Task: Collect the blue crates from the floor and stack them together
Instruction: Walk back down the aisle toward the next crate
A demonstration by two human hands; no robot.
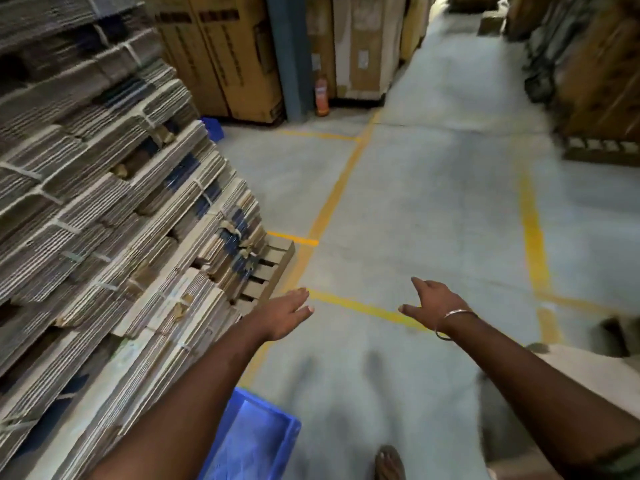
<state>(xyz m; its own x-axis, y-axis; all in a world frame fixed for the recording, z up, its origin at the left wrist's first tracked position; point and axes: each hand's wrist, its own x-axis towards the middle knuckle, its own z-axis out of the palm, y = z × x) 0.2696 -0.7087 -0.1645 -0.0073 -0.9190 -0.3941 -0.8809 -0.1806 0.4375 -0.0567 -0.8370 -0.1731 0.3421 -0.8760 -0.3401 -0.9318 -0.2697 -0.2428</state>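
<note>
On the grey floor (415,209), one blue crate (256,441) was seen beside the cardboard stack (104,202), below the left arm; another crate (213,127) lay far ahead. Left hand (289,311) and right hand (433,303) were held out with fingers spread, gripping nothing.

Both forearms are bare. The right wrist wears a thin metal bangle (453,323). A brown sandal (389,462) is on one foot. A patterned greenish sleeve edge (623,460) shows at the right arm.

Dim indoor light, heavy motion blur throughout, wide-angle bending at edges.
</note>
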